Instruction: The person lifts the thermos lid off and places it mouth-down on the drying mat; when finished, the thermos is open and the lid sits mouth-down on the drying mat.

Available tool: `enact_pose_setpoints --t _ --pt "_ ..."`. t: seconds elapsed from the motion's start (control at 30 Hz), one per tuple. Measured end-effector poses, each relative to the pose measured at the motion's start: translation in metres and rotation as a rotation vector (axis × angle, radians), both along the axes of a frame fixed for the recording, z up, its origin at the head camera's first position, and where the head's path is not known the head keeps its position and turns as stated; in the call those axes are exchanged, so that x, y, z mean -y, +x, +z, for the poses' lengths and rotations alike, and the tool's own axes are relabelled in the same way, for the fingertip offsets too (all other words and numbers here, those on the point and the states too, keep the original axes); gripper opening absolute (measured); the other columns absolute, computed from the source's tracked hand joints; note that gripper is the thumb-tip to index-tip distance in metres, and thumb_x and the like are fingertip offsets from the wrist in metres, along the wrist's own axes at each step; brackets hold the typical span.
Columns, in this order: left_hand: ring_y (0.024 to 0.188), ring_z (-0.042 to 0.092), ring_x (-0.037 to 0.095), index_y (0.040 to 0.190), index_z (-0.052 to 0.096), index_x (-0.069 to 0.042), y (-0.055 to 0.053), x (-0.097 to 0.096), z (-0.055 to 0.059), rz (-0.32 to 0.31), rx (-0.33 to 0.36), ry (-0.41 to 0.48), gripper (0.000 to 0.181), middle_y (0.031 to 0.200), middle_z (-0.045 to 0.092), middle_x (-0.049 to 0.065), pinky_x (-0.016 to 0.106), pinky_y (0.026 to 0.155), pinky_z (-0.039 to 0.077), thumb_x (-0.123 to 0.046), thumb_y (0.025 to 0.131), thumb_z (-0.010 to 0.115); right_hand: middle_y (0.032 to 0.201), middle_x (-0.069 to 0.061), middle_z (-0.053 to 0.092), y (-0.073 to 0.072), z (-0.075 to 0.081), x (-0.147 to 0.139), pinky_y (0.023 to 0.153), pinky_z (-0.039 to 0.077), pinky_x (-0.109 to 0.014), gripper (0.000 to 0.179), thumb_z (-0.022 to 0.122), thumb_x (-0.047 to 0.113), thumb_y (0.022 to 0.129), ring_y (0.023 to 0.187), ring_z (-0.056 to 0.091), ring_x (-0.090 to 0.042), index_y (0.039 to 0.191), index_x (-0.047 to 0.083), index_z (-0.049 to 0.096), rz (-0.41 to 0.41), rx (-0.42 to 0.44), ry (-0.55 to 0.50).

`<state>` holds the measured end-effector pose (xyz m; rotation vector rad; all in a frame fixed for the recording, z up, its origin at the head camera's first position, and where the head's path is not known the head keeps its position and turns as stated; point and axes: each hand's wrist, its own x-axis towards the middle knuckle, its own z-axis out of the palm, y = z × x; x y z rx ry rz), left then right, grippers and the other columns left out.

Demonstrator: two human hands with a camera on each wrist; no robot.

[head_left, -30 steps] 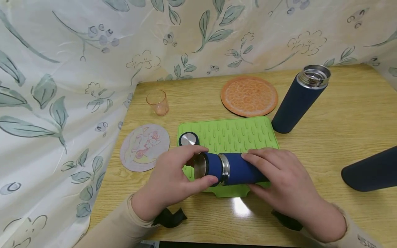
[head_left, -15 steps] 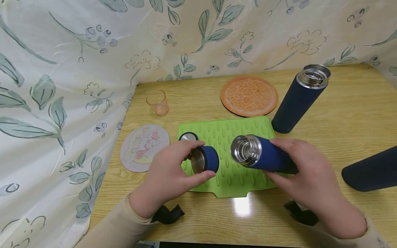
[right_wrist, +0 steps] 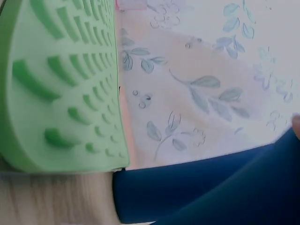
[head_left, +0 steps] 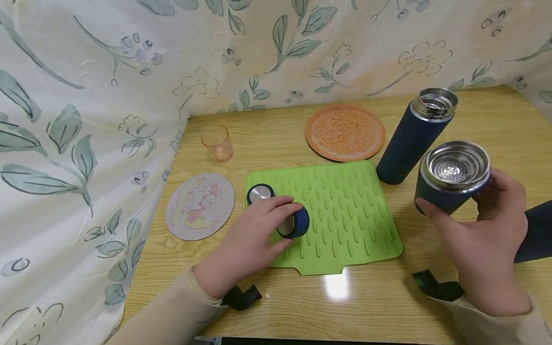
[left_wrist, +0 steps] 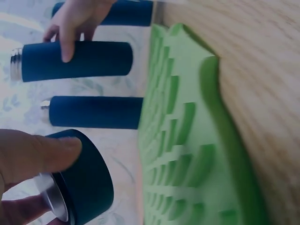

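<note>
My left hand [head_left: 246,242] grips a short blue bottle lid [head_left: 304,222] with a brushed steel top, over the left part of a green ridged mat [head_left: 345,215]. In the left wrist view the thumb [left_wrist: 42,152] presses the side of the lid [left_wrist: 93,180]. Right of the mat, my right hand [head_left: 487,235] holds a blue thermos bottle [head_left: 444,199], its uncovered steel mouth facing up with a strainer inside. Thumb and fingers wrap its body, and the left wrist view shows this bottle [left_wrist: 89,61] with its base hanging free.
Behind the held bottle stands an uncapped dark blue bottle [head_left: 407,141]; another dark bottle [head_left: 536,232] is partly hidden by the right hand. A small steel-topped cap [head_left: 260,192] lies on the mat. Around it are a round picture coaster [head_left: 200,206], a pink glass [head_left: 217,143] and an orange round mat [head_left: 345,132].
The lid has come away from the bottle. My right hand has carried the bottle right, off the mat, and turned it from lying sideways to mouth up. The left hand stays near its place.
</note>
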<state>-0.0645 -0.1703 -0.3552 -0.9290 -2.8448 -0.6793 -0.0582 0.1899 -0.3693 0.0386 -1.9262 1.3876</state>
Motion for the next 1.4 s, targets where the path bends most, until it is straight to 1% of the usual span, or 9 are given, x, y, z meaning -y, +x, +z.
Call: enact_pose_setpoints --t 0.13,0.27,0.5,0.77,0.87,1.0,1.1,1.23,1.4 --pt "0.141 0.063 0.033 0.15 0.068 -0.015 -0.002 -0.006 -0.006 -0.047 0.008 -0.057 0.065 0.155 0.065 0.012 0.049 0.119 0.052 -0.009 0.089 0.09 0.153 -0.01 0.061 -0.008 0.001 -0.001 0.111 0.05 -0.025 0.091 0.08 -0.028 0.073 0.132 0.063 -0.023 0.152 0.003 0.049 -0.021 0.007 -0.164" --pt "0.14 0.064 0.033 0.151 0.067 -0.015 -0.003 -0.011 -0.01 -0.066 0.026 -0.114 0.061 0.158 0.063 0.013 0.048 0.12 0.051 -0.007 0.093 0.085 0.158 -0.012 0.055 -0.015 0.001 -0.003 0.119 0.048 -0.03 0.091 0.074 -0.031 0.078 0.141 0.059 -0.027 0.155 0.006 0.043 -0.041 0.047 -0.261" --pt "0.14 0.064 0.033 0.153 0.066 -0.017 -0.007 -0.016 -0.012 -0.067 0.076 -0.2 0.059 0.16 0.062 0.013 0.047 0.122 0.049 -0.011 0.097 0.081 0.163 -0.001 0.051 -0.019 -0.004 -0.008 0.123 0.047 -0.03 0.092 0.073 -0.026 0.085 0.148 0.055 -0.021 0.159 0.017 0.039 -0.126 0.176 -0.203" --pt "0.141 0.063 0.036 0.154 0.065 -0.016 -0.01 -0.019 -0.013 -0.069 0.123 -0.23 0.058 0.161 0.061 0.015 0.049 0.124 0.047 -0.012 0.098 0.079 0.162 0.0 0.049 -0.026 -0.008 -0.01 0.125 0.044 -0.029 0.092 0.074 -0.026 0.086 0.149 0.052 -0.02 0.158 0.021 0.041 -0.113 0.214 -0.318" --pt "0.142 0.063 0.036 0.154 0.064 -0.016 -0.011 -0.02 -0.014 -0.072 0.126 -0.243 0.057 0.161 0.061 0.015 0.049 0.125 0.047 -0.013 0.099 0.079 0.161 0.001 0.05 -0.027 -0.007 -0.01 0.125 0.043 -0.03 0.09 0.075 -0.024 0.086 0.149 0.053 -0.019 0.157 0.02 0.042 -0.127 0.224 -0.314" --pt "0.144 0.062 0.036 0.155 0.063 -0.016 -0.013 -0.021 -0.016 -0.078 0.124 -0.264 0.057 0.163 0.059 0.015 0.048 0.127 0.045 -0.015 0.1 0.078 0.161 0.002 0.05 -0.029 -0.007 -0.01 0.126 0.043 -0.031 0.088 0.076 -0.018 0.089 0.149 0.053 -0.019 0.159 0.021 0.04 -0.164 0.254 -0.257" --pt "0.147 0.059 0.036 0.158 0.06 -0.017 -0.013 -0.019 -0.016 -0.088 0.132 -0.275 0.061 0.166 0.055 0.015 0.049 0.127 0.044 -0.017 0.1 0.079 0.163 0.005 0.048 -0.031 -0.008 -0.011 0.126 0.042 -0.031 0.087 0.077 -0.008 0.094 0.15 0.052 -0.016 0.163 0.025 0.035 -0.19 0.307 -0.197" --pt "0.153 0.053 0.037 0.164 0.053 -0.019 -0.013 -0.015 -0.018 -0.11 0.162 -0.27 0.07 0.172 0.047 0.014 0.052 0.128 0.044 -0.028 0.1 0.081 0.165 0.008 0.045 -0.037 -0.012 -0.015 0.126 0.038 -0.031 0.088 0.077 0.004 0.1 0.15 0.049 -0.013 0.168 0.032 0.028 -0.22 0.397 -0.139" --pt "0.157 0.048 0.036 0.166 0.05 -0.019 -0.011 -0.01 -0.02 -0.115 0.162 -0.256 0.074 0.174 0.043 0.014 0.053 0.13 0.041 -0.036 0.101 0.08 0.168 0.009 0.041 -0.042 -0.016 -0.016 0.128 0.035 -0.032 0.088 0.075 0.008 0.102 0.153 0.046 -0.013 0.169 0.034 0.024 -0.235 0.438 -0.126"
